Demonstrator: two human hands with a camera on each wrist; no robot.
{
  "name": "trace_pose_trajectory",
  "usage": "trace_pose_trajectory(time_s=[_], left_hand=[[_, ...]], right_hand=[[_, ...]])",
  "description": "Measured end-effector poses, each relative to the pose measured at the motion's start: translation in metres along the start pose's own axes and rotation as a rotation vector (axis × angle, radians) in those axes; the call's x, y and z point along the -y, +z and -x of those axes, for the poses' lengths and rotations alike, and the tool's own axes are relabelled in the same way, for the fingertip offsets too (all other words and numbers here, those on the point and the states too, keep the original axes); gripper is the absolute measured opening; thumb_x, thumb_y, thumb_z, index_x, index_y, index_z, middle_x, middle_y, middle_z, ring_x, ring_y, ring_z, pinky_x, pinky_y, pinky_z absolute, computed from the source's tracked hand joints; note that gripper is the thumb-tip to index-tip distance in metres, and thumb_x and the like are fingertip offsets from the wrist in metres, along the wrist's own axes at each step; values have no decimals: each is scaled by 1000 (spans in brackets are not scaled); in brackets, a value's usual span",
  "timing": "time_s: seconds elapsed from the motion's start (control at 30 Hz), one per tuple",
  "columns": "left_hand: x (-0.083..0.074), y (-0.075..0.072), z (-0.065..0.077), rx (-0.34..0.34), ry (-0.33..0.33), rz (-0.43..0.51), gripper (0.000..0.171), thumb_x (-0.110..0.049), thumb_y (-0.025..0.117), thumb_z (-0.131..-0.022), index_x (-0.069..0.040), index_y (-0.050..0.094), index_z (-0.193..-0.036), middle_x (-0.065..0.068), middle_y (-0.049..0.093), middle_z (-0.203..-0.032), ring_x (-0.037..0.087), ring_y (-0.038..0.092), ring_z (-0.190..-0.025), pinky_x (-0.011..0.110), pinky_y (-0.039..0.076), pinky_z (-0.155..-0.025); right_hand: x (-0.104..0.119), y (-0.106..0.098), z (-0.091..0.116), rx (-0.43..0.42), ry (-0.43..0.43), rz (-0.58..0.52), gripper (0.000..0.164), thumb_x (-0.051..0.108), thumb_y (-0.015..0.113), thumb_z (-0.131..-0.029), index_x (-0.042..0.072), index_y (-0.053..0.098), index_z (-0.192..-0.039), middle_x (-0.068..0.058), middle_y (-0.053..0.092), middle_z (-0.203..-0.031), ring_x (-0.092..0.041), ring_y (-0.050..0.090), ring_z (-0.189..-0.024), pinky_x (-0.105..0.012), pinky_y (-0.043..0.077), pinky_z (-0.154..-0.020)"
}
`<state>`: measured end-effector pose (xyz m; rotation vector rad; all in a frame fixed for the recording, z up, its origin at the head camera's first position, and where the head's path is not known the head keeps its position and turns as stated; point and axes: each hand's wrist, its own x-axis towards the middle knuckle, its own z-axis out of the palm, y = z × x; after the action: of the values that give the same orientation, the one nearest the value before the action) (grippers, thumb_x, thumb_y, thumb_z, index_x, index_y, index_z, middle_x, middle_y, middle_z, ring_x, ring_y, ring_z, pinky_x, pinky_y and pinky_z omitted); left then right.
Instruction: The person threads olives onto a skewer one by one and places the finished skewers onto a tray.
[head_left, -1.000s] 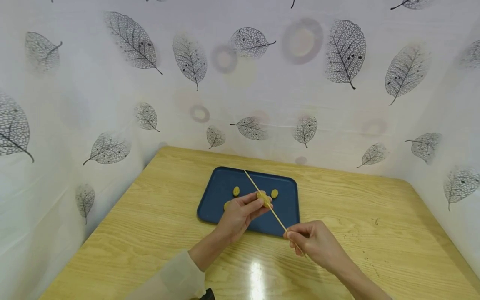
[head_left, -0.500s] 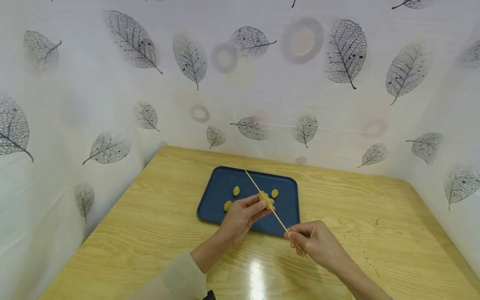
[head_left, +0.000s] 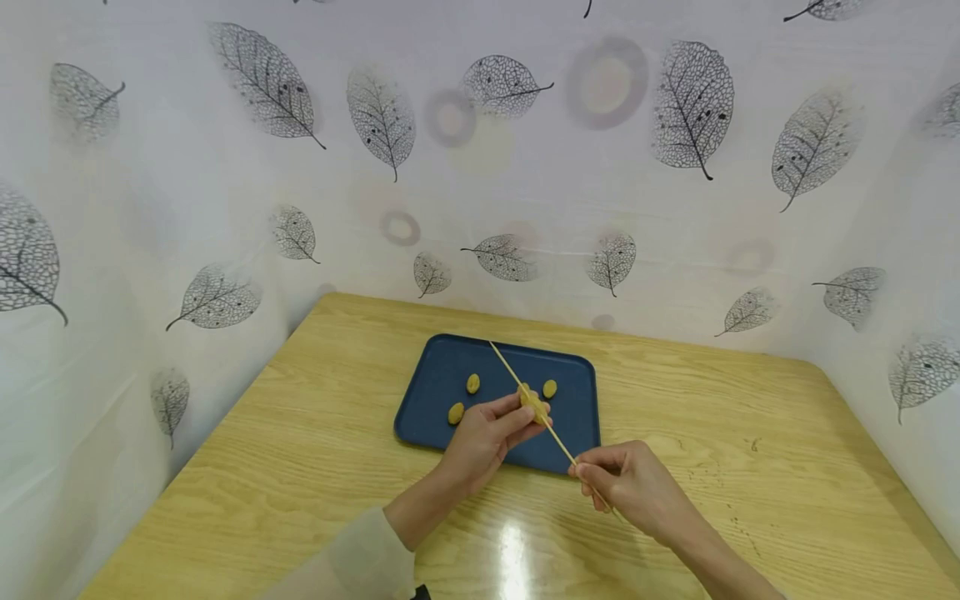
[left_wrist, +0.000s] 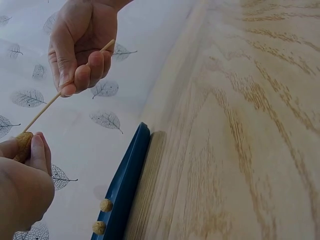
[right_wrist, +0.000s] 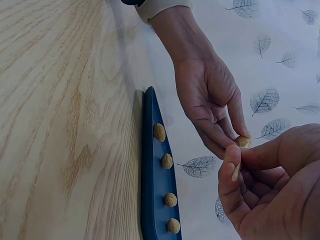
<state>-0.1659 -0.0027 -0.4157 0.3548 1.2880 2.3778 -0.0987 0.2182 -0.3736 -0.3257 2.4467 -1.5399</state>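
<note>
My left hand [head_left: 483,442] pinches a yellowish-brown, wrinkled oval fruit [head_left: 535,405] between thumb and fingers, above the blue tray [head_left: 426,387]. A thin wooden skewer [head_left: 558,442] passes through the fruit, its bare upper end pointing away to the left. Near the skewer's lower end, my right hand [head_left: 633,485] pinches it between thumb and forefinger. In the left wrist view, the skewer [left_wrist: 44,110] runs between both hands, with the fruit [left_wrist: 24,146] at the left fingertips. Fingers partly cover the fruit, so I cannot tell exactly how many pieces are threaded.
On the tray lie loose fruits of the same kind, among them one at the back left [head_left: 472,383], one at front left [head_left: 455,413] and one at right [head_left: 550,389]. The wooden table [head_left: 315,450] meets a leaf-patterned curtain [head_left: 525,183] at back and sides.
The left hand and its fruit have shifted slightly right, a little farther down the skewer toward my right hand. The right hand and skewer have stayed almost still.
</note>
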Motion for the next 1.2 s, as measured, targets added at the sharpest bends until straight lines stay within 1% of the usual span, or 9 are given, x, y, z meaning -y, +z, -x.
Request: trace_pose_trajectory(time_s=[0.23,0.47,0.57,0.73,0.8,1.0,1.2], left_hand=[[3,1,2,-19,-11,13,42,1,56,-106,11,49,-146,25,57,-140,33,60,-128,33,53,-106],[6,3,3,-27,-10,21,40,0,57,-105,11,53,-143,29,56,-140,30,63,-125,33,53,-106],[6,4,3,-31,-13,25,39,0,57,-105,12,54,-142,32,54,-141,34,61,-128,34,53,-106],[8,6,4,-32,-11,19,39,0,57,-105,12,53,-143,29,57,-139,38,57,-132,33,53,-106],[8,6,4,-33,-11,17,40,0,57,-105,12,53,-143,25,59,-138,36,58,-130,33,53,-105],[10,7,4,-28,-7,14,39,0,57,-105,12,54,-142,25,59,-137,31,63,-125,33,53,-105],[10,8,5,-20,-4,18,38,1,57,-105,13,54,-141,23,60,-136,29,63,-125,34,53,-106]], right_hand=[[-1,1,-1,13,4,-28,21,7,63,-104,-7,76,-98,-7,62,-68,-12,54,-55,-23,42,-44],[0,-1,-1,16,9,-11,23,9,62,-104,-7,76,-98,-7,61,-66,-11,53,-54,-22,39,-43],[1,-1,0,16,2,3,23,10,62,-105,-7,76,-97,-8,61,-65,-11,53,-55,-22,40,-43],[1,-2,0,18,-13,10,23,10,62,-105,-7,76,-97,-8,61,-65,-12,55,-55,-23,43,-44],[1,-2,0,18,-17,13,23,10,62,-105,-7,76,-97,-7,61,-65,-12,55,-55,-24,44,-44],[1,-2,0,19,-24,16,23,9,62,-104,-6,76,-95,-7,60,-64,-12,54,-54,-23,43,-43],[2,-2,-1,19,-16,12,24,11,62,-105,-6,75,-93,-7,59,-63,-16,52,-52,-24,42,-43]])
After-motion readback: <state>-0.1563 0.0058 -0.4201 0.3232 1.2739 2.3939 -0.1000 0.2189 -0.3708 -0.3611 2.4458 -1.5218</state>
